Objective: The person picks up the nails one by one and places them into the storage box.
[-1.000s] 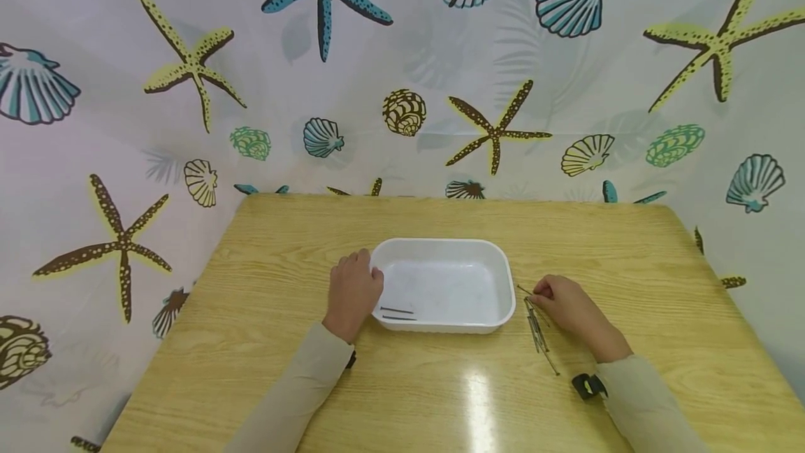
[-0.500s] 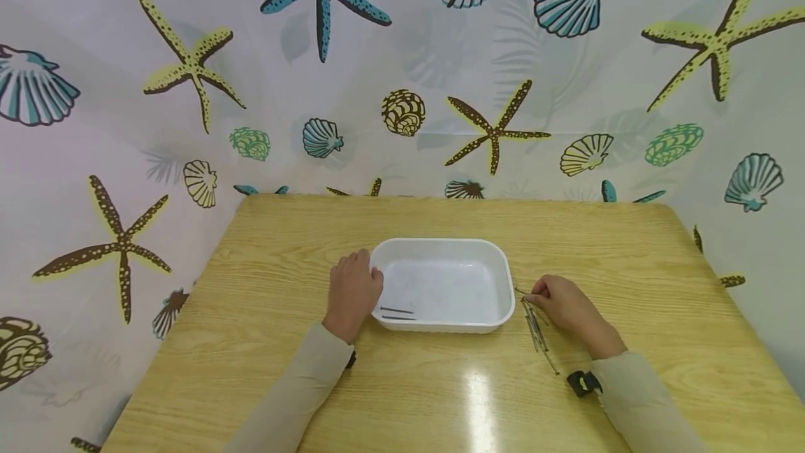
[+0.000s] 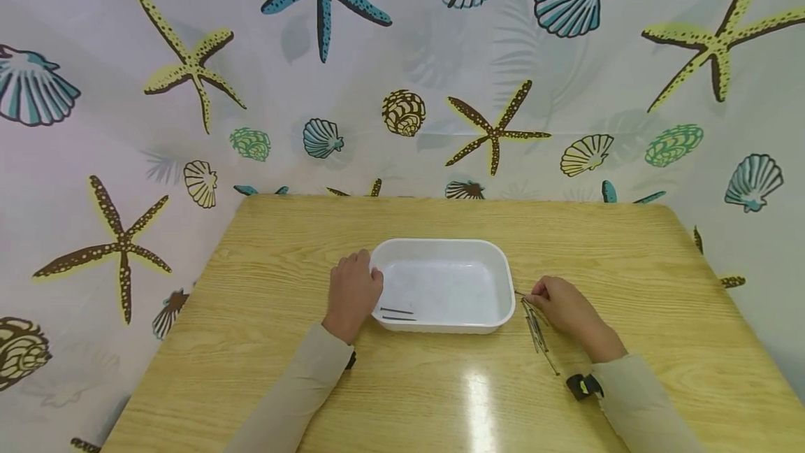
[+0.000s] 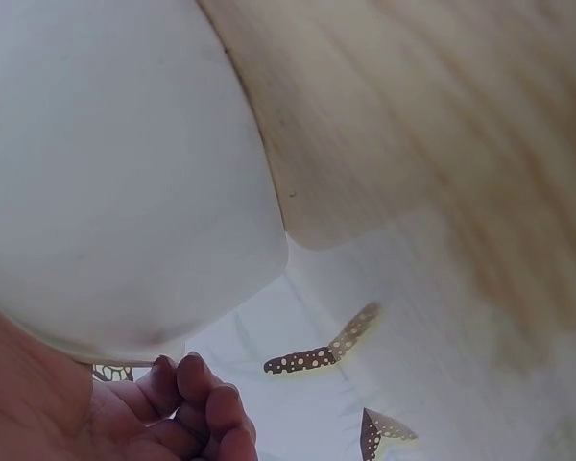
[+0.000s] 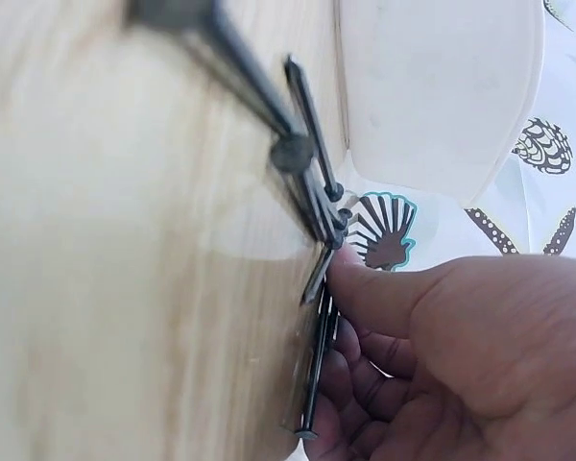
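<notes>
A white plastic tray [image 3: 453, 285] stands on the wooden table, with two nails [image 3: 397, 311] lying in its near left corner. My left hand [image 3: 353, 292] grips the tray's left edge, its thumb at the rim; in the left wrist view its fingers [image 4: 226, 408] are curled beside the outer wall. To the right of the tray lies a loose pile of several nails [image 3: 537, 333]. Over the far end of that pile, my right hand [image 3: 566, 307] pinches a nail [image 3: 520, 293] that points toward the tray. In the right wrist view, the thumb [image 5: 384, 298] partly hides the nails around it.
The wooden table [image 3: 402, 397] reaches back to a hanging cloth [image 3: 377, 75] printed with starfish and shells, which also runs along both sides. A black wrist strap [image 3: 583, 386] shows at the right sleeve.
My right hand has shifted slightly left toward the tray with the pinched nail, whose tip now reaches the tray's right side. My left hand and the tray have stayed put.
</notes>
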Tool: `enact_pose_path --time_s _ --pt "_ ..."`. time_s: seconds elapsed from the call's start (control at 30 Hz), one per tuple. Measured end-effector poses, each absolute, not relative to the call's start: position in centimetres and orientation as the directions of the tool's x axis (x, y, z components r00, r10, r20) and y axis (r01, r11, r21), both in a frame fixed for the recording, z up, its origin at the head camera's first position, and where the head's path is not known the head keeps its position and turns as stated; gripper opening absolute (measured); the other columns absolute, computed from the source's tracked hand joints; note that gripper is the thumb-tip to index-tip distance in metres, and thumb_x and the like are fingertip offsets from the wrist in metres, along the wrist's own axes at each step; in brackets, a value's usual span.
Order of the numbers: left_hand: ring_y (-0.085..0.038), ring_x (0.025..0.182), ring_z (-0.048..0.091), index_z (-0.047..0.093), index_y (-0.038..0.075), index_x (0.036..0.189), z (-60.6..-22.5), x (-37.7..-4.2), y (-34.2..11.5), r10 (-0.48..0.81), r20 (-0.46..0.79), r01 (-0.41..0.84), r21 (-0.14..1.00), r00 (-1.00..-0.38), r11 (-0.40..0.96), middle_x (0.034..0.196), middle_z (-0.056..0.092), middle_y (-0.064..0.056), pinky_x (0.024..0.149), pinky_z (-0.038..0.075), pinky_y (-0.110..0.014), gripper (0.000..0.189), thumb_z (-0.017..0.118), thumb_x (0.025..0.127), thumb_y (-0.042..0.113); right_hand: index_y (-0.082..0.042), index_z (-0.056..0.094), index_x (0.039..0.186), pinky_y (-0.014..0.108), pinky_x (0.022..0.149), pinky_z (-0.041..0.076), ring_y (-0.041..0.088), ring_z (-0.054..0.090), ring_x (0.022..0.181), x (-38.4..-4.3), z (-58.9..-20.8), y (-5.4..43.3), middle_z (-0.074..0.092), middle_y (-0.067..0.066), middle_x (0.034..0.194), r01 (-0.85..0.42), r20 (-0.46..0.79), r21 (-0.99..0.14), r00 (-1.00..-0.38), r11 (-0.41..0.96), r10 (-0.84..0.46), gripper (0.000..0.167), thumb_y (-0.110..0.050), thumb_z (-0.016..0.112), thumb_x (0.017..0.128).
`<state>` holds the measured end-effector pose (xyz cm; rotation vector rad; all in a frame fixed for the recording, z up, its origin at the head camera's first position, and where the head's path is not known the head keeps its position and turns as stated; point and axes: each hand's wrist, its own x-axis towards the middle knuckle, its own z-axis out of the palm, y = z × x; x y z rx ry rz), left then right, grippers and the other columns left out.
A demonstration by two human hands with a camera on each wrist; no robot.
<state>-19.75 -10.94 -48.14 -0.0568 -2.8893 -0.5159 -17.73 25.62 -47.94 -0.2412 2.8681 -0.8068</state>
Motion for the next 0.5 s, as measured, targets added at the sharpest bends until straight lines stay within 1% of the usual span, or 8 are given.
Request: enact_pose_path --time_s 0.17,0.33,0.5 --pt "-0.028 0.082 0.054 0.058 0.001 0.105 -48.16 -19.77 -10.91 0.001 0.212 0.075 0.34 -0.977 0.937 0.088 0.059 -0.011 0.073 0.042 -0.043 0.026 0.052 0.09 0.021 -0.003 0.059 0.091 0.034 0.062 0.041 0.017 0.05 0.07 -17.77 -48.28 25.7 0.058 0.003 0.081 -0.125 -0.072 -0.535 -0.979 0.835 -0.193 0.015 -0.019 0.059 0.091" --pt "-0.027 0.081 0.054 0.058 0.001 0.104 -48.02 -19.68 -10.85 0.0 0.208 0.073 0.346 -0.978 0.935 0.088 0.059 -0.01 0.073 0.041 -0.043 0.026 0.052 0.09 0.022 -0.003 0.061 0.093 0.037 0.066 0.044 0.018 0.054 0.075 -17.88 -48.66 25.79 0.061 0.005 0.085 -0.146 -0.033 -0.532 -0.981 0.834 -0.193 0.015 -0.018 0.06 0.09" --pt "-0.028 0.081 0.054 0.058 0.001 0.103 -47.99 -19.69 -10.87 -0.002 0.21 0.072 0.342 -0.978 0.937 0.088 0.059 -0.011 0.073 0.041 -0.043 0.025 0.052 0.09 0.022 -0.003 0.062 0.091 0.039 0.067 0.045 0.019 0.056 0.076 -17.97 -48.64 25.74 0.062 0.006 0.085 -0.161 -0.002 -0.532 -0.981 0.831 -0.192 0.015 -0.018 0.061 0.09"
